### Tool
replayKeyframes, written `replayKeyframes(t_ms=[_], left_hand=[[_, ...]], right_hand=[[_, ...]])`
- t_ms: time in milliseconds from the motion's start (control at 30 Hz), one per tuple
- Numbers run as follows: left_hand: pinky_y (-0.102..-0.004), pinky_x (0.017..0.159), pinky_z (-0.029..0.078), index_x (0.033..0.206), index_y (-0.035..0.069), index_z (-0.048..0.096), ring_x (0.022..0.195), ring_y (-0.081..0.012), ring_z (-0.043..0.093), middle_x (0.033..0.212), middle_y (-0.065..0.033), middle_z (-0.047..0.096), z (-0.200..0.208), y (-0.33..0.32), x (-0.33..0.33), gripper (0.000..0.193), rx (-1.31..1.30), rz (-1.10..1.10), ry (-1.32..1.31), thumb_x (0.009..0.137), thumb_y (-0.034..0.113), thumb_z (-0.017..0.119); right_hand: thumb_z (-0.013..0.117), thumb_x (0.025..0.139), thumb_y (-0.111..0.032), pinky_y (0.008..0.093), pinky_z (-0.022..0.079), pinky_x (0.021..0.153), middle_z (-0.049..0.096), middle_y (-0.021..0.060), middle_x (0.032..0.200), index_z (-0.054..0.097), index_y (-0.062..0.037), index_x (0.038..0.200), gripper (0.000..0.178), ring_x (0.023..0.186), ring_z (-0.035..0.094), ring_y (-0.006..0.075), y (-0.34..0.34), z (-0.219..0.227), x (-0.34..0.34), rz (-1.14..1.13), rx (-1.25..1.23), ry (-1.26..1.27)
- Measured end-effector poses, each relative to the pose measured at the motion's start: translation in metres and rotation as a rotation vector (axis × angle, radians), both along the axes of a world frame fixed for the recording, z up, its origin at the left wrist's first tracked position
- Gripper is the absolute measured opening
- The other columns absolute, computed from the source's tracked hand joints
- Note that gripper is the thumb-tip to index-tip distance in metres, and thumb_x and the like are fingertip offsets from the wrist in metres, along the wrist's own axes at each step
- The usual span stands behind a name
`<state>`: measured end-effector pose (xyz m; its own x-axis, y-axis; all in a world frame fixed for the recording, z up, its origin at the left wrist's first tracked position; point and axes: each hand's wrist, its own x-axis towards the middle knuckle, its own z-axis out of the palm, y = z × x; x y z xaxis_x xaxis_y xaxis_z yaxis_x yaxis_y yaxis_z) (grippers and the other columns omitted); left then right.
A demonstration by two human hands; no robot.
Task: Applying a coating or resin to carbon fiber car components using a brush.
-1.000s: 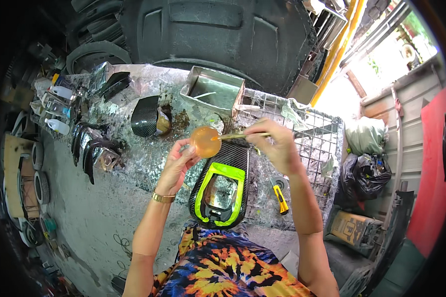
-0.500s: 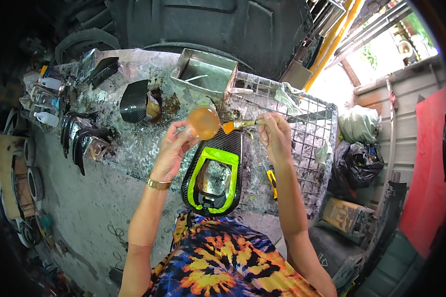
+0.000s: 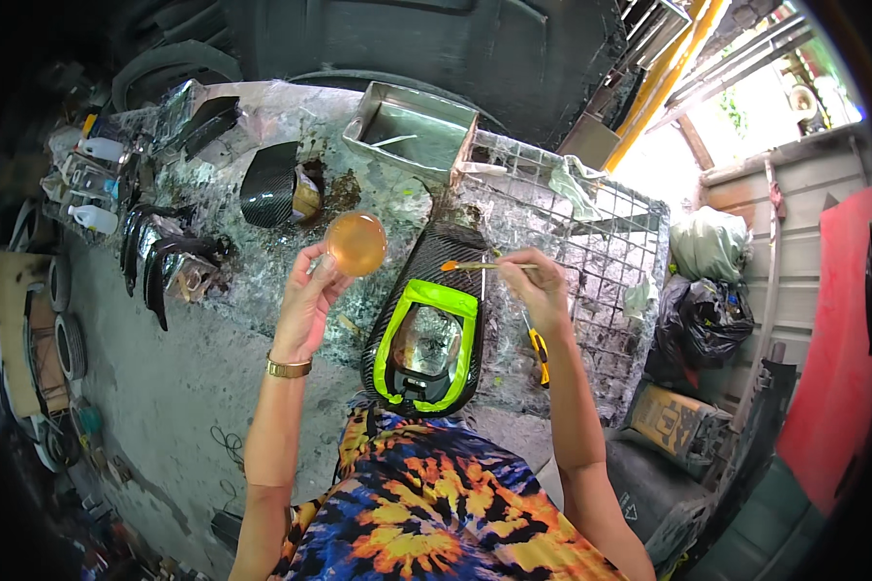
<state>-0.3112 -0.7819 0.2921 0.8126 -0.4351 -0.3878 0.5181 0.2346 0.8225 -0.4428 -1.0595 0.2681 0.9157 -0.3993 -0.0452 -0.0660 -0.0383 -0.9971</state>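
My left hand (image 3: 312, 295) grips a small round cup of amber liquid (image 3: 356, 244) by its side, above the table. In my right hand (image 3: 536, 288) is a flat paintbrush (image 3: 475, 265), held level by its handle. Its orange-wet bristles point left, over the upper part of a long carbon-fibre panel (image 3: 446, 242); I cannot tell whether they touch it. Bright green tape (image 3: 385, 351) frames the opening in the panel's near end, close to my body. A yellow and black utility knife (image 3: 539, 356) lies right of the panel, below my right hand.
A metal tray (image 3: 412, 131) holding a pale stick stands at the back of the stained table (image 3: 271, 324). Wire mesh (image 3: 601, 252) covers the right side. Another carbon-fibre piece (image 3: 269, 186), dark curved parts (image 3: 155, 266) and white bottles (image 3: 94, 218) sit at the left. Bags (image 3: 702, 310) lie beyond the right edge.
The cup has moved left, away from the brush. The brush has dropped lower and turned, now over the carbon-fibre panel. My view has shifted slightly.
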Motion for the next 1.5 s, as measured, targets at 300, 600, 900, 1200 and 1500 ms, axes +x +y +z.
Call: replayKeyframes(t_ms=[300, 600, 900, 1200, 1500], left_hand=[[-0.0297, 0.090, 0.049, 0.116, 0.006, 0.045, 0.099, -0.0135, 0.058, 0.111, -0.0067, 0.058, -0.010, 0.030, -0.012, 0.032, 0.035, 0.068, 0.005, 0.090, 0.021, 0.058], [-0.0275, 0.091, 0.048, 0.116, 0.007, 0.045, 0.102, -0.0132, 0.057, 0.113, -0.0065, 0.056, -0.011, 0.031, -0.019, 0.030, 0.027, 0.075, 0.021, 0.092, 0.020, 0.055], [-0.0265, 0.089, 0.050, 0.122, 0.007, 0.043, 0.103, -0.0148, 0.058, 0.116, -0.0068, 0.056, -0.014, 0.037, -0.024, 0.036, 0.032, 0.085, -0.017, 0.093, 0.025, 0.053], [-0.0272, 0.089, 0.050, 0.117, 0.007, 0.046, 0.102, -0.0152, 0.058, 0.115, -0.0070, 0.057, -0.010, 0.033, -0.022, 0.030, 0.003, 0.120, 0.005, 0.092, 0.021, 0.054], [-0.0292, 0.091, 0.049, 0.126, 0.006, 0.043, 0.108, -0.0190, 0.055, 0.122, -0.0085, 0.053, -0.007, 0.035, -0.031, 0.039, 0.015, 0.156, -0.008, 0.093, 0.022, 0.054]], right_hand=[[0.061, 0.085, -0.009, 0.0235, 0.043, 0.064, 0.059, 0.0016, 0.079, 0.060, -0.0025, 0.089, 0.008, 0.070, 0.052, 0.0080, 0.016, -0.005, 0.028, 0.236, -0.108, 0.092], [0.061, 0.085, -0.009, 0.0241, 0.040, 0.057, 0.056, 0.0013, 0.076, 0.059, -0.0019, 0.088, 0.008, 0.065, 0.049, 0.0075, 0.021, -0.003, 0.035, 0.219, -0.159, -0.121], [0.059, 0.086, -0.010, 0.0228, 0.038, 0.057, 0.054, -0.0002, 0.073, 0.059, -0.0034, 0.089, 0.007, 0.064, 0.046, 0.0053, -0.015, -0.015, -0.021, 0.092, -0.042, 0.066], [0.056, 0.089, -0.012, 0.0172, 0.034, 0.051, 0.054, -0.0009, 0.071, 0.059, -0.0027, 0.089, 0.010, 0.058, 0.044, 0.0035, -0.038, -0.012, -0.063, -0.131, 0.272, 0.061], [0.059, 0.089, -0.018, 0.0169, 0.026, 0.040, 0.054, -0.0013, 0.062, 0.060, -0.0051, 0.083, 0.014, 0.047, 0.037, 0.0009, -0.068, -0.059, 0.013, -0.025, 0.319, 0.099]])
